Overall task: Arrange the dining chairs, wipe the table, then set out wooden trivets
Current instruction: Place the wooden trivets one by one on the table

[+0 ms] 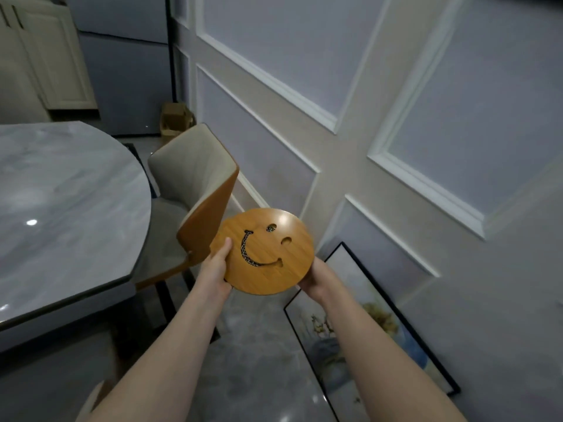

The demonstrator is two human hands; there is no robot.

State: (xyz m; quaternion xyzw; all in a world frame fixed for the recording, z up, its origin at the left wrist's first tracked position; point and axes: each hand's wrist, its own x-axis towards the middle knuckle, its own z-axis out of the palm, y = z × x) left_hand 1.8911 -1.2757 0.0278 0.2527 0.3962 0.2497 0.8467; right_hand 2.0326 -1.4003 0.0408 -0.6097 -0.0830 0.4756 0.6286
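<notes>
A round wooden trivet (268, 254) with a cut-out smiley face is held up in front of me, above the floor. My left hand (217, 269) grips its left edge, thumb on the top face. My right hand (316, 277) holds the right edge from underneath, fingers mostly hidden behind the wood. A patterned layer shows through the cut-outs, so there may be more than one trivet stacked. The grey marble dining table (67, 202) lies to my left. A beige dining chair (195, 190) with an orange-brown back stands at the table's right side.
A framed picture (359, 324) leans on the floor against the panelled wall (396, 132) on the right. A cardboard box (175, 120) sits in the far corner beside cabinets (45, 56). Another chair's edge (94, 400) shows at the bottom left.
</notes>
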